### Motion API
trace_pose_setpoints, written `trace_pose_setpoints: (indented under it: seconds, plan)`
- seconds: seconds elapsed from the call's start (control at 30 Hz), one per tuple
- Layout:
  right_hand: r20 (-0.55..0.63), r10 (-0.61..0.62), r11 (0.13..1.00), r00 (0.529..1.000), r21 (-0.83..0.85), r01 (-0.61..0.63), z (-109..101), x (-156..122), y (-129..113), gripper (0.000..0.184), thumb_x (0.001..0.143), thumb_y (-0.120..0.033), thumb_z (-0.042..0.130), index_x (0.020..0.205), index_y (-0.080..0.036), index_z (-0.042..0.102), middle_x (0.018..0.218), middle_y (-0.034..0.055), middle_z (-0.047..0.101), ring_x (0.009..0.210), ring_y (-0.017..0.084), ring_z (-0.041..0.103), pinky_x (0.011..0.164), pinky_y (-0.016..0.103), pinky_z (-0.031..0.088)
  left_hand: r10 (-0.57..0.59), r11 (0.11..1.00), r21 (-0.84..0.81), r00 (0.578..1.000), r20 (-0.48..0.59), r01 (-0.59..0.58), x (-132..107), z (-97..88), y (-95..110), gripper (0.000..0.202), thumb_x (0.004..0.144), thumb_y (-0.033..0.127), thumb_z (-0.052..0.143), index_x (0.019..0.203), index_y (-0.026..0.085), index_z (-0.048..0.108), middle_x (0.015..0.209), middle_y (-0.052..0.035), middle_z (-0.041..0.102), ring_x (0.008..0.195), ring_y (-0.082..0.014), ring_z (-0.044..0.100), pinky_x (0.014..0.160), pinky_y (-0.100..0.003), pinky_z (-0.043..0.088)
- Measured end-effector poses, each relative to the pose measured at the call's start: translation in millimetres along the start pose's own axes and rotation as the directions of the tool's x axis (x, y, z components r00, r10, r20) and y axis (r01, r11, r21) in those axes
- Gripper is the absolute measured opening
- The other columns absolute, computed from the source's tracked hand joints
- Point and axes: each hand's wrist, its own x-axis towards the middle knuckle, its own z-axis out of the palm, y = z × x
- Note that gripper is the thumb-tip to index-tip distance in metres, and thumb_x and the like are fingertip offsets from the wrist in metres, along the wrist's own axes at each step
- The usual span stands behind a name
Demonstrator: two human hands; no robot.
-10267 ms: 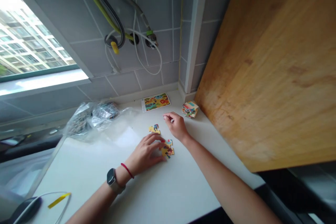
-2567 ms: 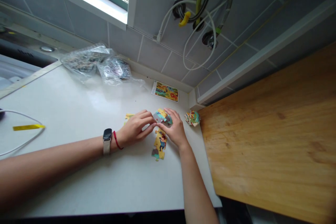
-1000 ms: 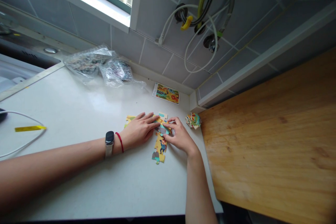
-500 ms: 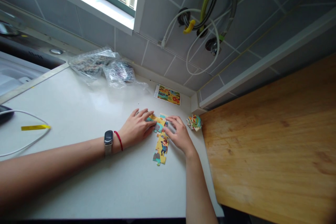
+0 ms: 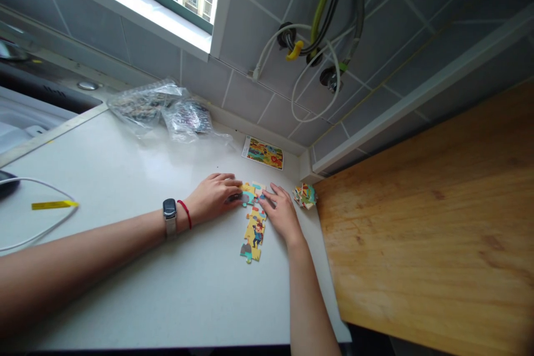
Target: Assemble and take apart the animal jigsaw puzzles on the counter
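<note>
Several joined jigsaw pieces (image 5: 253, 228) lie in a column on the white countertop, printed yellow and teal with a small figure. At the column's top left is a yellow-and-teal jigsaw piece (image 5: 249, 194). My left hand (image 5: 214, 196), with a watch and red cord on its wrist, is closed at that piece's left edge, fingers bent and thumb below. From the right, my right hand (image 5: 281, 210) touches the top pieces with its fingertips, fingers spread apart. Some of the top pieces' edges are hidden under the fingertips.
A pile of loose jigsaw pieces (image 5: 306, 196) sits right of my right hand, by a wooden board (image 5: 425, 222). Behind lies a picture card (image 5: 263, 153). Clear plastic bags (image 5: 167, 108) rest near the wall. A white cable (image 5: 50, 182) curves at the left.
My left hand has drawn back slightly left, uncovering more of the upper-left piece. My right hand's fingers have shifted at the top pieces. The whole view has moved a little.
</note>
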Motion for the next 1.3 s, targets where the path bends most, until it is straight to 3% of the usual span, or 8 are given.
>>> trace_pose_setpoints:
  seconds: [0.17,0.4,0.57,0.7,0.8,0.9,1.13,1.3]
  plan:
    - [-0.063,-0.011,1.000,0.998,-0.003,0.011,2.5,0.4,2.8,0.036,0.092,-0.032,0.073,0.126,-0.023,0.078,0.145,0.0115,0.066,0.135,0.031,0.058,0.119,0.049,0.043,-0.107,0.993,0.045,0.994,-0.001,0.107,0.3,-0.4,-1.5,0.023,0.100,0.037,0.062,0.110,0.024,0.077,0.125,-0.0080,0.077,0.121,-0.0313,0.066,0.099,-0.048,0.054]
    - [-0.228,-0.019,1.000,0.974,-0.026,0.013,13.2,1.6,6.6,0.042,0.095,-0.012,0.049,0.124,-0.019,0.078,0.131,0.0130,0.070,0.123,0.027,0.063,0.111,0.042,0.048,-0.143,0.986,0.098,0.989,0.048,0.137,-0.5,-0.9,0.2,0.031,0.103,0.022,0.052,0.123,0.027,0.075,0.138,-0.0094,0.070,0.131,-0.0323,0.059,0.103,-0.052,0.051]
    - [-0.430,-0.112,0.994,0.896,-0.053,0.099,-4.7,1.3,8.5,0.040,0.093,-0.015,0.047,0.118,-0.019,0.079,0.119,0.0114,0.073,0.116,0.026,0.062,0.109,0.041,0.047,-0.139,0.987,0.093,0.984,0.113,0.129,-0.2,-0.2,-0.7,0.037,0.100,0.016,0.050,0.127,0.028,0.073,0.147,-0.0088,0.064,0.139,-0.0339,0.054,0.107,-0.055,0.048]
    - [-0.625,0.048,0.986,0.779,-0.097,-0.138,-24.0,1.6,30.7,0.043,0.090,-0.021,0.052,0.125,-0.014,0.075,0.134,0.0196,0.065,0.126,0.032,0.057,0.112,0.048,0.042,-0.142,0.988,0.086,0.975,0.174,0.128,-0.3,-0.6,-0.7,0.043,0.096,0.014,0.051,0.132,0.026,0.071,0.155,-0.0096,0.058,0.145,-0.0374,0.048,0.113,-0.062,0.043]
    - [-0.636,0.236,0.929,0.735,-0.075,-0.363,-29.9,2.3,48.7,0.057,0.087,-0.036,0.065,0.136,-0.007,0.067,0.144,0.0282,0.057,0.133,0.041,0.053,0.113,0.053,0.039,-0.146,0.987,0.088,0.973,0.179,0.132,-1.0,-0.8,-0.8,0.047,0.095,0.012,0.048,0.137,0.026,0.067,0.157,-0.0098,0.055,0.148,-0.0366,0.045,0.115,-0.062,0.042]
    - [-0.582,0.307,0.903,0.753,-0.070,-0.423,-31.0,2.9,57.4,0.062,0.086,-0.044,0.069,0.136,-0.008,0.067,0.136,0.0283,0.064,0.127,0.041,0.058,0.108,0.051,0.043,-0.156,0.987,0.067,0.972,0.173,0.147,-1.1,-1.1,-1.0,0.052,0.091,0.009,0.048,0.138,0.026,0.065,0.159,-0.0104,0.052,0.150,-0.0360,0.043,0.116,-0.061,0.040]
    - [-0.563,0.297,0.929,0.771,-0.019,-0.371,-34.2,5.0,62.8,0.047,0.084,-0.036,0.069,0.122,-0.011,0.076,0.121,0.0214,0.074,0.112,0.034,0.066,0.102,0.046,0.049,-0.159,0.987,0.027,0.975,0.154,0.157,-0.2,-2.6,0.3,0.052,0.086,0.009,0.049,0.134,0.023,0.063,0.156,-0.0111,0.054,0.150,-0.0358,0.042,0.118,-0.061,0.037]
    - [-0.536,0.258,0.946,0.804,-0.028,-0.323,-33.4,4.3,65.2,0.053,0.082,-0.052,0.072,0.118,-0.013,0.079,0.119,0.0208,0.075,0.110,0.034,0.066,0.100,0.046,0.051,-0.129,0.991,0.037,0.981,0.144,0.125,-0.1,-3.8,1.1,0.049,0.086,0.011,0.049,0.131,0.022,0.063,0.150,-0.0120,0.058,0.147,-0.0339,0.045,0.117,-0.058,0.038]
